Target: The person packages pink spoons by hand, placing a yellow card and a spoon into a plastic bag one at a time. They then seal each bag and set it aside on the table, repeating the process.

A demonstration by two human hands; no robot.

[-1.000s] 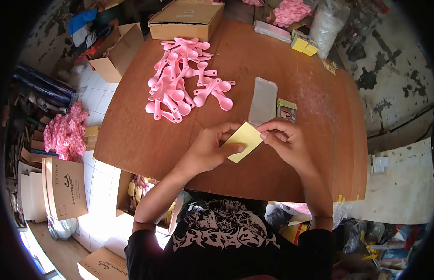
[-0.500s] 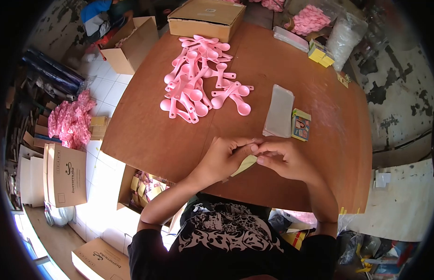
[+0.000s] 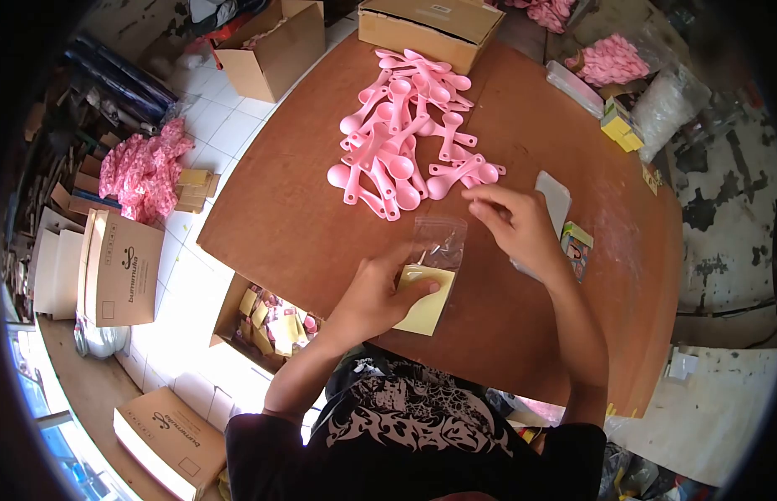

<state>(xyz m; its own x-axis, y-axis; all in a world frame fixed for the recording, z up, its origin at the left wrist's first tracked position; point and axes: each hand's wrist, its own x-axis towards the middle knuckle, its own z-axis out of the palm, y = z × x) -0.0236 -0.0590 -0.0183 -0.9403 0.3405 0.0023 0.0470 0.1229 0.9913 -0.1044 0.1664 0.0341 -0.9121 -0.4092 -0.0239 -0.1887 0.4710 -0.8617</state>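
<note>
Head: right hand newly off card

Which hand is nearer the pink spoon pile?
Right. The right hand is at the near edge of the pink spoon pile; the left hand sits farther back, holding the clear bag.

A brown wooden table stands on a white tiled floor among cardboard boxes.

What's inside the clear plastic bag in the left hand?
A yellow card sits at the lower end of the clear bag; its upper part shows only table. The left hand covers part of the card.
</note>
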